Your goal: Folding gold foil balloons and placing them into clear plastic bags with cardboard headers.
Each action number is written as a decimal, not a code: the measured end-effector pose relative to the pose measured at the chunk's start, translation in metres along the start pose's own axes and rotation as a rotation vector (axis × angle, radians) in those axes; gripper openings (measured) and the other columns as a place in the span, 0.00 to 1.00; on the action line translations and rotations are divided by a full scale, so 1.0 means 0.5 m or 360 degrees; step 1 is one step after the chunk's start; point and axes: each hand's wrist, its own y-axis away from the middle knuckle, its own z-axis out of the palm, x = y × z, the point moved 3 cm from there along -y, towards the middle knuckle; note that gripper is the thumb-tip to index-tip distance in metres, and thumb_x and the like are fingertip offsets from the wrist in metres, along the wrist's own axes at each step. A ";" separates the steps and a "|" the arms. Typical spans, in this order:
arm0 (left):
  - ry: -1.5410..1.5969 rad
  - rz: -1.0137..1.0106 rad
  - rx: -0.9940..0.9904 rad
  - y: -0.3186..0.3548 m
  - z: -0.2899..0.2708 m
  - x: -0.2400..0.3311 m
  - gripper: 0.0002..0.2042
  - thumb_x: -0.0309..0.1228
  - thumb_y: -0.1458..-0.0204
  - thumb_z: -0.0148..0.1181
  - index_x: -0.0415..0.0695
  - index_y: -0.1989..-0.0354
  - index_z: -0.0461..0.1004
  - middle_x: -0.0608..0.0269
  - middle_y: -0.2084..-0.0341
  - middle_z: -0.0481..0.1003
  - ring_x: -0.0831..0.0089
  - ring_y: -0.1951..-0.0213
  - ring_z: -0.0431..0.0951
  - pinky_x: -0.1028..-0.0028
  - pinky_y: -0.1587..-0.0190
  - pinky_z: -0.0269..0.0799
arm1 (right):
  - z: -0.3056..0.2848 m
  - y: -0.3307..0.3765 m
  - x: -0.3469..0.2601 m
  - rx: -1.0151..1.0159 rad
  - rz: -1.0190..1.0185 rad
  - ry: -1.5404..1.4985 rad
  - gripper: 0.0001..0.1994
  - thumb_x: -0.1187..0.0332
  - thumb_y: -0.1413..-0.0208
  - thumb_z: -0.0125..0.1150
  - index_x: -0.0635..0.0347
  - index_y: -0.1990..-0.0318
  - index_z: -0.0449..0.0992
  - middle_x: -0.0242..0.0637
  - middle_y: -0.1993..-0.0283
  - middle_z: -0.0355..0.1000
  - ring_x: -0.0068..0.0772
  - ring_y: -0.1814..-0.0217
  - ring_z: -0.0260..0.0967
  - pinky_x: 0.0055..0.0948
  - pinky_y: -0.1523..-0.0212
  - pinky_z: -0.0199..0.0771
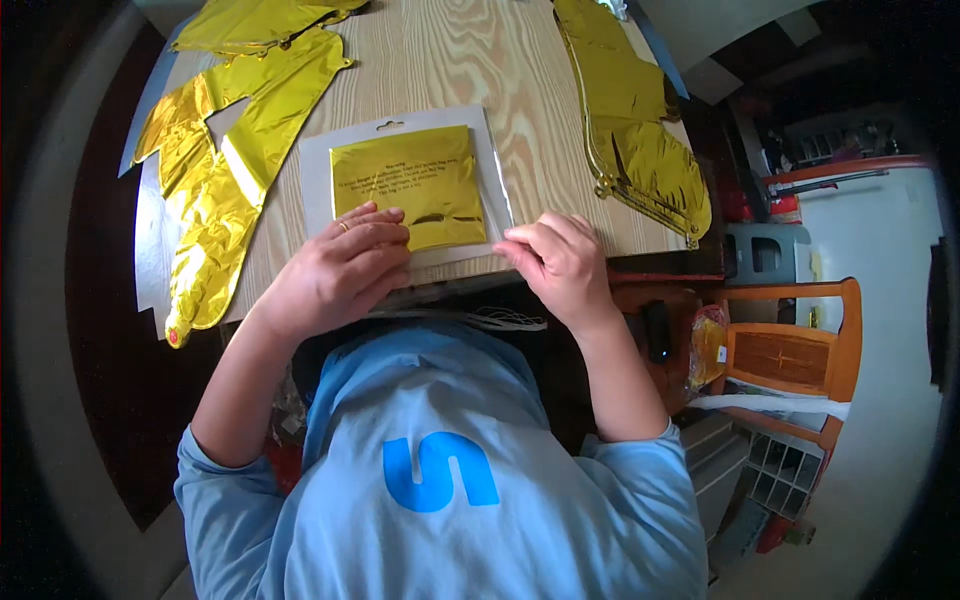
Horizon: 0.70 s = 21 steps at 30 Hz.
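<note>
A flat clear packet (316, 178) with a pale backing and a hang hole at its far edge lies near the table's front edge. Folded gold foil (405, 165), marked with dark lines of print, fills its middle. Over the packet's lower left part, my left hand (345, 262) is closed, its fingers bent and pressed together on the foil and border; the thumb is hidden. My right hand (562, 258) pinches the packet's near right corner between thumb and forefinger, the other fingers curled in.
Flattened gold foil balloons lie on the wooden table (440, 60): one at left (225, 170) overhanging the front edge, another at far left (250, 25), more at right (640, 130). A wooden chair (790, 350) holding a packet (708, 345) stands right of me, near a grey stool (765, 250).
</note>
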 end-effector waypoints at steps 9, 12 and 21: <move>-0.0081 -0.0088 -0.0058 -0.013 -0.016 -0.023 0.15 0.25 0.56 0.68 0.41 0.58 0.77 0.53 0.52 0.75 0.50 0.42 0.72 0.47 0.35 0.59 | -0.031 0.010 -0.007 -0.0112 0.0011 -0.0079 0.11 0.68 0.55 0.71 0.56 0.63 0.78 0.33 0.66 0.67 0.38 0.63 0.70 0.37 0.60 0.69; -0.0041 -0.0086 -0.0055 -0.039 -0.008 0.013 0.15 0.26 0.55 0.65 0.43 0.56 0.77 0.53 0.47 0.72 0.50 0.38 0.68 0.44 0.33 0.53 | -0.043 0.006 -0.012 -0.0229 0.0009 -0.0031 0.13 0.68 0.55 0.71 0.56 0.61 0.77 0.33 0.64 0.67 0.38 0.61 0.69 0.37 0.58 0.69; 0.0228 -0.0085 -0.0270 -0.030 0.031 0.020 0.18 0.25 0.56 0.62 0.42 0.53 0.77 0.51 0.45 0.71 0.49 0.36 0.66 0.44 0.32 0.50 | -0.041 0.000 -0.019 -0.0379 -0.0064 -0.0016 0.10 0.68 0.52 0.68 0.58 0.65 0.73 0.36 0.66 0.65 0.39 0.60 0.68 0.39 0.56 0.68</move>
